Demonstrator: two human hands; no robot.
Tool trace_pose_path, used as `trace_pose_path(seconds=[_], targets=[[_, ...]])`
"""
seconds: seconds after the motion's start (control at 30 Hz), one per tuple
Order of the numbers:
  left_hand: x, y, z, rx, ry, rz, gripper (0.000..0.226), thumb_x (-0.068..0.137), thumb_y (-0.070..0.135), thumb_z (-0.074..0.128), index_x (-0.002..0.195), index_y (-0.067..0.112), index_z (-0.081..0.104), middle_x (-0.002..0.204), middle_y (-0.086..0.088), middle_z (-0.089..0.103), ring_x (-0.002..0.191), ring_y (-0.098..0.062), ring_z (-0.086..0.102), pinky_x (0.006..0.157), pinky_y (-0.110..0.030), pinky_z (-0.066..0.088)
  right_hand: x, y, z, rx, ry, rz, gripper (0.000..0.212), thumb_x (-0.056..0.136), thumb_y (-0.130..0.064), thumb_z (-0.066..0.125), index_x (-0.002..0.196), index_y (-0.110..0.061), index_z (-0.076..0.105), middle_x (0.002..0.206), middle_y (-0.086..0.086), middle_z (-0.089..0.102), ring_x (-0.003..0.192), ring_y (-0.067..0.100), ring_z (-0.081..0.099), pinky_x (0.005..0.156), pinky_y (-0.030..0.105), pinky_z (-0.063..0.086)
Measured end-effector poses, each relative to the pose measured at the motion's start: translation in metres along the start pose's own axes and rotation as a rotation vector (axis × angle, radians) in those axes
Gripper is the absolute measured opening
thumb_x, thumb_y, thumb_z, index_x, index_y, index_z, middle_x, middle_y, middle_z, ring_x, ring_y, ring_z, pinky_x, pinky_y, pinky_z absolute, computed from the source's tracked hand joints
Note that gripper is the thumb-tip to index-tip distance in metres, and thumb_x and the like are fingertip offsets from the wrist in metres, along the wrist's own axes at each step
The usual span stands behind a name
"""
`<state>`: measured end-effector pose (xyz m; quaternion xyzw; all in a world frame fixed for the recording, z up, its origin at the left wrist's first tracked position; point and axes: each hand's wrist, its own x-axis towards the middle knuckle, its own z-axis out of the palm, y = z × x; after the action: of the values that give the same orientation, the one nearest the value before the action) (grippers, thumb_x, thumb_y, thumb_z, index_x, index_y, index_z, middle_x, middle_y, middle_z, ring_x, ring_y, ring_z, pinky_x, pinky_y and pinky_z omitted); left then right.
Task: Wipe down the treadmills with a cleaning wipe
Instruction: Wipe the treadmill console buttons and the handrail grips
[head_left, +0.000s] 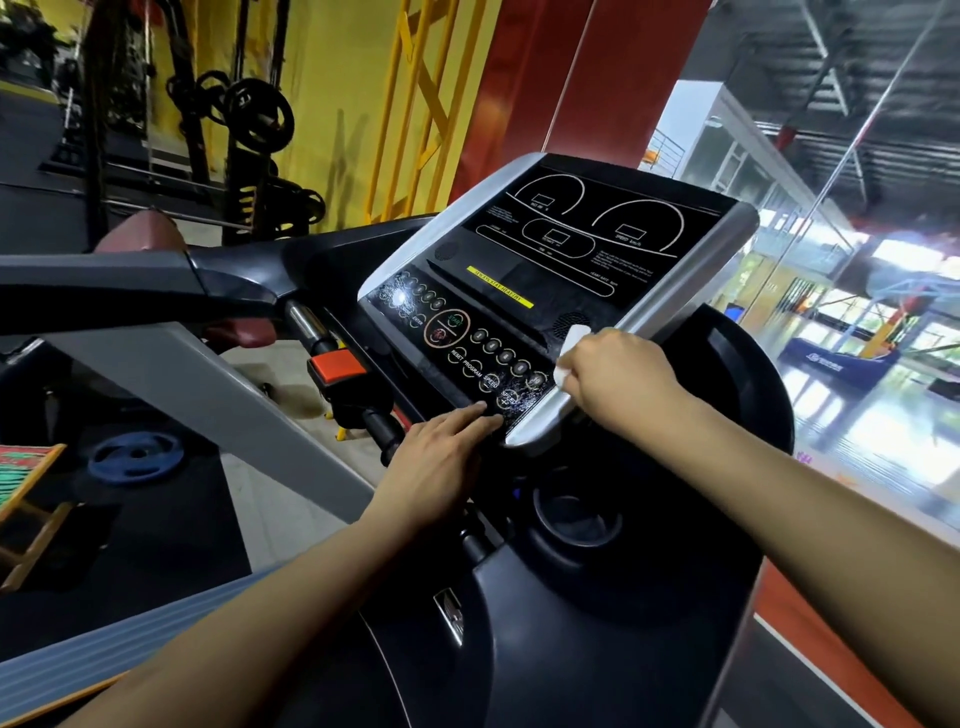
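Observation:
The treadmill console fills the middle of the head view, a black panel with round buttons inside a silver frame. My right hand grips a white cleaning wipe and presses it on the silver frame at the console's lower right side. My left hand lies flat with straight fingers, fingertips touching the console's lower edge near the SPEED buttons. Wet streaks show on the button panel.
A red safety key clip hangs left of the console by a chrome handlebar. A cup holder sits below the console. Weight racks stand at the back left, a blue weight plate lies on the floor, a glass wall runs along the right.

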<state>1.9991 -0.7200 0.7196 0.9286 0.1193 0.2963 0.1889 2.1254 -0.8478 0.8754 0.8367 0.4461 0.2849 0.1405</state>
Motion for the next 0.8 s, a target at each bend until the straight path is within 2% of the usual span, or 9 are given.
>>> trace_pose_path(seconds=[0.1,0.17,0.23,0.3,0.37,0.43,0.53,0.7,0.8], targets=[[-0.001,0.0,0.001,-0.023,0.003,-0.033,0.071,0.089,0.043,0.015,0.147,0.029,0.052,0.158,0.002,0.045,0.139,-0.025,0.049,0.104,-0.045,0.046,0.013,0.0,0.007,0.05,0.012,0.015,0.023,0.086,-0.004,0.054,0.088,-0.026,0.062,0.091,0.003,0.056,0.075,0.024,0.049,0.055,0.029,0.03],[-0.002,0.002,-0.001,-0.029,-0.007,-0.04,0.073,0.088,0.047,0.012,0.148,0.03,0.051,0.16,0.003,0.042,0.139,-0.025,0.048,0.105,-0.046,0.045,0.018,0.003,0.006,0.108,0.024,0.044,0.031,0.086,0.001,0.055,0.096,-0.026,0.067,0.098,0.005,0.062,0.077,0.028,0.055,0.054,0.031,0.033],[-0.004,0.005,-0.004,-0.032,-0.017,-0.047,0.077,0.087,0.05,0.008,0.148,0.031,0.05,0.161,0.004,0.04,0.139,-0.025,0.048,0.107,-0.045,0.042,0.018,0.008,0.003,0.245,0.131,0.068,0.033,0.092,-0.005,0.055,0.113,-0.024,0.071,0.104,0.007,0.069,0.089,0.031,0.064,0.067,0.036,0.048],[-0.005,0.006,-0.005,-0.039,-0.01,-0.049,0.076,0.088,0.051,0.009,0.147,0.031,0.051,0.16,0.004,0.042,0.136,-0.027,0.05,0.107,-0.045,0.04,0.015,0.008,0.0,0.483,0.202,0.109,0.033,0.094,-0.012,0.058,0.122,-0.024,0.071,0.106,0.005,0.073,0.095,0.029,0.067,0.081,0.036,0.053],[-0.003,0.003,-0.003,-0.049,0.02,-0.043,0.069,0.088,0.046,0.018,0.143,0.03,0.057,0.154,-0.001,0.049,0.128,-0.031,0.056,0.102,-0.047,0.044,0.019,0.004,0.002,0.623,0.14,0.089,0.034,0.093,-0.014,0.063,0.124,-0.027,0.071,0.115,0.003,0.074,0.105,0.024,0.067,0.095,0.033,0.052],[-0.003,-0.002,-0.003,-0.064,0.033,-0.042,0.064,0.087,0.043,0.025,0.139,0.03,0.059,0.147,-0.005,0.053,0.124,-0.032,0.057,0.099,-0.048,0.048,0.023,-0.005,0.009,0.583,0.038,0.039,0.034,0.093,-0.013,0.063,0.124,-0.026,0.071,0.132,0.002,0.067,0.119,0.025,0.062,0.104,0.034,0.047],[0.007,-0.008,-0.003,-0.071,0.031,-0.032,0.057,0.089,0.047,0.028,0.136,0.032,0.058,0.14,-0.001,0.051,0.122,-0.027,0.054,0.101,-0.045,0.045,0.038,-0.012,0.016,0.457,0.044,0.027,0.03,0.093,-0.009,0.06,0.116,-0.022,0.074,0.123,0.008,0.069,0.111,0.035,0.063,0.097,0.044,0.051],[0.024,-0.015,-0.002,-0.128,0.092,-0.075,0.056,0.092,0.051,0.027,0.136,0.034,0.058,0.14,0.007,0.051,0.123,-0.019,0.05,0.102,-0.027,0.031,0.079,-0.026,0.02,0.369,0.038,0.065,0.038,0.093,-0.003,0.055,0.12,-0.025,0.073,0.114,0.011,0.07,0.1,0.034,0.066,0.081,0.033,0.051],[0.023,-0.017,0.003,-0.149,0.101,-0.083,0.057,0.092,0.052,0.027,0.14,0.037,0.055,0.145,0.011,0.046,0.129,-0.012,0.044,0.098,-0.017,0.022,0.11,-0.044,0.02,0.352,0.061,0.058,0.034,0.092,0.003,0.054,0.113,-0.015,0.074,0.113,0.014,0.071,0.101,0.035,0.067,0.084,0.037,0.056]])
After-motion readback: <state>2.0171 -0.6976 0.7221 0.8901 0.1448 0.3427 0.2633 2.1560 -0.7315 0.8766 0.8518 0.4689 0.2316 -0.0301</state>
